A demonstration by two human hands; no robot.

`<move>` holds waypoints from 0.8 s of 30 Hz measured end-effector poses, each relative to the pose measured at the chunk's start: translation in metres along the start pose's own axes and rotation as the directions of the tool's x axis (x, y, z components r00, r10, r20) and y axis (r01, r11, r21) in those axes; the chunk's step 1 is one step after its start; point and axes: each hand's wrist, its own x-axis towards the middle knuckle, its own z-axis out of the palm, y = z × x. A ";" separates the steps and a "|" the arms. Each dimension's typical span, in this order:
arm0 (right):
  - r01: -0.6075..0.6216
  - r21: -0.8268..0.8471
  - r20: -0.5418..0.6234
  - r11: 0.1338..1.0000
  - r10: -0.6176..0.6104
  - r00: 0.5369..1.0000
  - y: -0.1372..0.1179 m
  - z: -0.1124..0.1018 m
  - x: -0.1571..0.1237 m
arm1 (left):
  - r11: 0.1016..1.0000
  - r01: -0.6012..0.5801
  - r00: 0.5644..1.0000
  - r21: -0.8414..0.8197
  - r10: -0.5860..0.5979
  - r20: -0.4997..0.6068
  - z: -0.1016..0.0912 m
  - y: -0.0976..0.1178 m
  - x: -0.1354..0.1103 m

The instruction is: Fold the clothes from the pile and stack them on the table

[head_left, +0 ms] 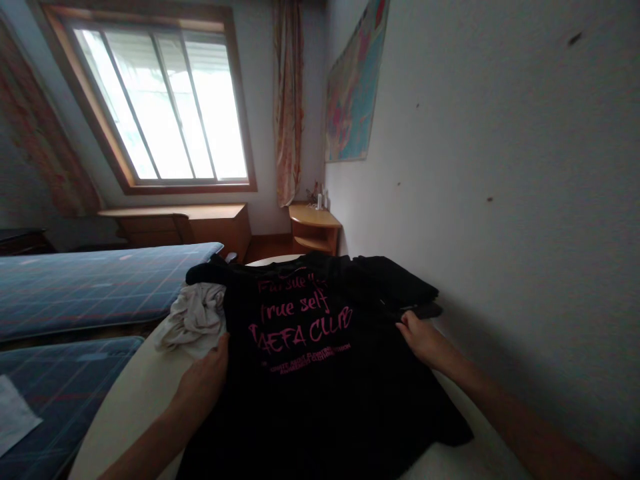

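A black T-shirt (310, 407) with pink lettering lies spread over a pale round table (135, 393). At its left side, my left hand (207, 373) is closed on the edge of the cloth, its fingertips partly hidden. On the other side my right hand (420, 337) pinches the shirt's right edge, just below the sleeve area. Beyond that hand, a stack of dark folded cloth (395, 283) rests at the table's far right. A crumpled light grey cloth (195, 317) lies left of the shirt, beyond my left hand.
Two blue plaid mattresses (100, 283) stretch along the left, with a white sheet-like item (15, 413) on the nearer one. The wall (525, 253) runs close on the right. A wooden desk (215, 212) and a corner shelf (315, 217) stand at the back near the window.
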 end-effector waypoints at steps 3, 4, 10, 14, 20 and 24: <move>-0.003 -0.003 -0.091 1.000 0.002 0.996 0.016 0.004 0.006 | 0.998 0.057 0.998 0.016 -0.057 -0.016 -0.003 -0.023 0.004; 0.013 -0.021 -0.102 1.000 -0.015 0.995 0.019 0.006 0.006 | 0.997 0.069 0.998 0.019 -0.069 -0.015 -0.006 -0.030 0.005; 0.101 -0.238 -0.243 0.966 -0.160 0.957 0.014 0.013 -0.008 | 0.996 0.083 0.994 -0.027 -0.085 -0.070 -0.020 -0.038 0.006; 0.421 -0.272 -0.334 0.865 -0.495 0.802 -0.013 0.002 -0.027 | 0.999 -0.001 0.953 0.053 0.017 -0.302 -0.023 -0.019 0.001; 0.862 0.181 0.037 0.473 -0.880 0.474 -0.071 -0.004 -0.076 | 0.740 -0.662 0.748 -0.122 0.639 -0.182 -0.034 0.030 -0.025; 0.893 0.242 0.116 0.381 -0.925 0.363 -0.087 0.011 -0.095 | 0.517 -0.841 0.525 -0.159 0.851 -0.007 -0.038 0.064 -0.050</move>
